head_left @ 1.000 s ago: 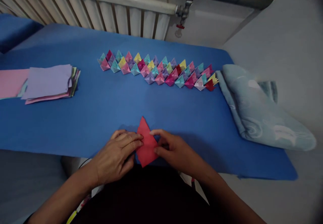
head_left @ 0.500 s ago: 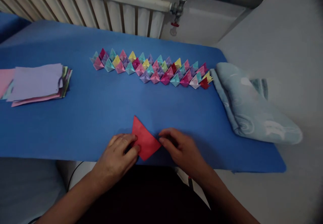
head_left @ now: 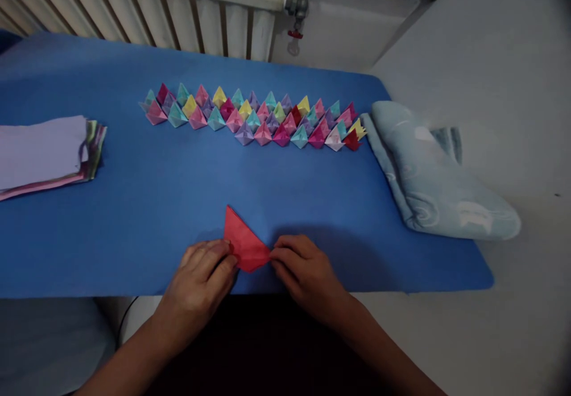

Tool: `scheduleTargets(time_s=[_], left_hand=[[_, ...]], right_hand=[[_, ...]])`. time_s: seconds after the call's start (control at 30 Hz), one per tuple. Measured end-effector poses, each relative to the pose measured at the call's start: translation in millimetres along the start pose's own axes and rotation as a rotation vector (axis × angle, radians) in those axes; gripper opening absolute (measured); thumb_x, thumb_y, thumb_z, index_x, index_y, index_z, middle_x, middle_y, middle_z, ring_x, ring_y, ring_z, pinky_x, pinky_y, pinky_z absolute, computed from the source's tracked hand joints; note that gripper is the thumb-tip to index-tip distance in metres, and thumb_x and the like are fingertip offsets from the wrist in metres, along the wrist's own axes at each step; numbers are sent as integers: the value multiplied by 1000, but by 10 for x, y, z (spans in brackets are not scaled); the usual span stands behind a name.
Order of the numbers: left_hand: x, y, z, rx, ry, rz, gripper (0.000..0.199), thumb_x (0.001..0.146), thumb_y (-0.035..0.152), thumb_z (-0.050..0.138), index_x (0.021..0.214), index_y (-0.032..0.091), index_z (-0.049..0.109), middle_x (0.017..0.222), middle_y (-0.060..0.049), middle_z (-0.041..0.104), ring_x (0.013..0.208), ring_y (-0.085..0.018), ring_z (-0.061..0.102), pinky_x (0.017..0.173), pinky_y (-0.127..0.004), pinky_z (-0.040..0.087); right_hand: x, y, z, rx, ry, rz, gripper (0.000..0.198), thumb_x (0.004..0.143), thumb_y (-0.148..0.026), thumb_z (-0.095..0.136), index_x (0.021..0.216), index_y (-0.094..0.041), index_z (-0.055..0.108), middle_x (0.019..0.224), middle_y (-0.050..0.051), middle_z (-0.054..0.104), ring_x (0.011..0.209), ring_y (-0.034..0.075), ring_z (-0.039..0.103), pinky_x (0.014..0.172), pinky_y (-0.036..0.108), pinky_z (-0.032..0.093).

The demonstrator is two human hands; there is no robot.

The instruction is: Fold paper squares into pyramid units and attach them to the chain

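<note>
- A stack of paper sheets [head_left: 44, 157] is lying at the far left of the blue table [head_left: 134, 217]; the top sheet is looking pale purple, and pink and green edges are showing under it; it is sitting well apart from both hands.
- The left hand [head_left: 203, 277] is resting on the table near its front edge; its fingers [head_left: 223, 259] are lying bent and close together, and their tips are pressing on the left edge of the red paper; the thumb is hidden, so I cannot tell whether it is pinching under the sheet.
- The red paper [head_left: 243, 242] is lying between the two hands, near the front edge of the table; it is folded into a triangle shape, with one sharp corner pointing away from the person and to the left.
- A long row of small folded paper shapes [head_left: 252, 118] is stretching across the far half of the table; pink, teal, yellow, purple and red pieces are sitting just beside each other.
- The right hand [head_left: 303, 271] is touching the right corner of the red paper; its fingers are curling down and nearly closed, with the tips meeting the paper.
- A folded light blue cloth [head_left: 437, 182] is lying at the right end of the table, just beside the last shapes of the row; part of it is hanging over the table edge.
- A white radiator [head_left: 178, 15] is standing behind the table.
</note>
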State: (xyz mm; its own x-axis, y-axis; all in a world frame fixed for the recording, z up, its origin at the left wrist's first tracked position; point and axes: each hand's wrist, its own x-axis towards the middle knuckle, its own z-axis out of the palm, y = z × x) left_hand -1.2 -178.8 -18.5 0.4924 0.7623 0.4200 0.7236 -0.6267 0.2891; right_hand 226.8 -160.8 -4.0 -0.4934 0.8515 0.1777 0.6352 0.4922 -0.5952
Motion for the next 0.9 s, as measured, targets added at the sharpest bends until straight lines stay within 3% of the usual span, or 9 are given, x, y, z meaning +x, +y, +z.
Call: scheduleTargets(time_s=[0.47, 0.9], left_hand=[[105, 20, 45, -55, 21, -248, 13, 91, 22, 51, 85, 14, 60, 97, -10, 60, 96, -24, 57, 84, -41, 49], [133, 15, 37, -72, 14, -267, 16, 91, 23, 50, 83, 15, 60, 95, -9, 61, 93, -24, 56, 82, -39, 47]], right_hand=[[33, -38, 84, 56, 152, 150, 7, 86, -15, 59, 81, -16, 63, 103, 8, 61, 97, 19, 57, 86, 35, 47], [54, -91, 115, 45, 190, 206, 9, 85, -17, 59, 77, -17, 63, 104, 10, 63, 99, 22, 56, 85, 38, 46]])
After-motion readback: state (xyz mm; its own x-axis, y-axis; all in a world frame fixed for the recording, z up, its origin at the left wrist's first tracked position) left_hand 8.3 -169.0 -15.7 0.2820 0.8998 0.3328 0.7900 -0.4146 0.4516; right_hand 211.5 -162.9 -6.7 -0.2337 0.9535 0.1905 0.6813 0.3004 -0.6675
